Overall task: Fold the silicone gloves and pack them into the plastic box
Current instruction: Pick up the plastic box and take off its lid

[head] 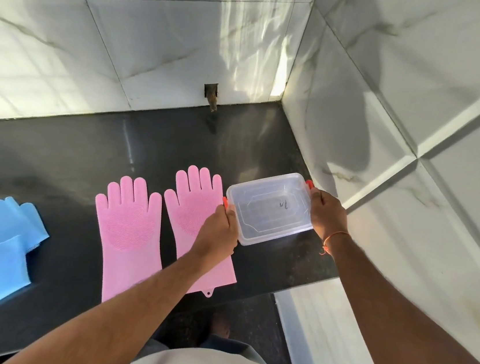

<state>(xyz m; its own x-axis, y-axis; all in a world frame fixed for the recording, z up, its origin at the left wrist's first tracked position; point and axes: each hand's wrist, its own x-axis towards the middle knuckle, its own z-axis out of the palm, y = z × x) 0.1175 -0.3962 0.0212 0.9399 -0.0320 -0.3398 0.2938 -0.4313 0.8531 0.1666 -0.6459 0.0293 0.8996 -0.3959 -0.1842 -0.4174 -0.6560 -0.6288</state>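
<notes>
My left hand (pixel 220 234) and right hand (pixel 327 215) grip the light, stiff plastic box (pixel 270 208) by its ends, beside 2 floppy, grippy-looking pink gloves (pixel 134 223) lying flat, best lifted at their cuffs.

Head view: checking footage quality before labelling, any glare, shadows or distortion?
Head view: sunlight streaks the back wall tiles; a dark shadow falls on the right wall; the black counter shows sheen; wide-angle bends tile lines; gloves and box look sharp.

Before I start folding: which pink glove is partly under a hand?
The pink glove beside the plastic box: the left hand overlaps it; the other pink glove lies uncovered.
</notes>
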